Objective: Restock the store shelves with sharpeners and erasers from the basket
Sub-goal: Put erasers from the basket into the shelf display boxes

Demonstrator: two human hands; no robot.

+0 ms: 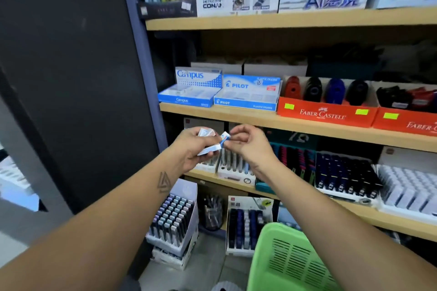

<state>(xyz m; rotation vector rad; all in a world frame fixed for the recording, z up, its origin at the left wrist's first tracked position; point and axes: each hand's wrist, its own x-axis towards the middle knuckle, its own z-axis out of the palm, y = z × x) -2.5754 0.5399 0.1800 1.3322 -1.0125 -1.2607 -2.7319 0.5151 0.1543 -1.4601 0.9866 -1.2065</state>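
My left hand [192,146] is raised in front of the shelves and holds a small stack of white-and-blue erasers [209,148]. My right hand [248,144] pinches one eraser [224,137] at the top of that stack. Above the hands, on the middle shelf, stand a blue Campus eraser box [191,94] and a blue Pilot eraser box [248,95]. To their right, red Faber-Castell trays [326,112] hold red, black and blue sharpeners [334,91]. The green basket [290,260] sits at the lower right, under my right forearm.
A dark panel [71,78] borders the shelves on the left. The wooden shelf edge [236,116] runs just above my hands. Pen and lead display boxes [345,177] fill the lower shelves, and more pen boxes [172,222] stand on the floor.
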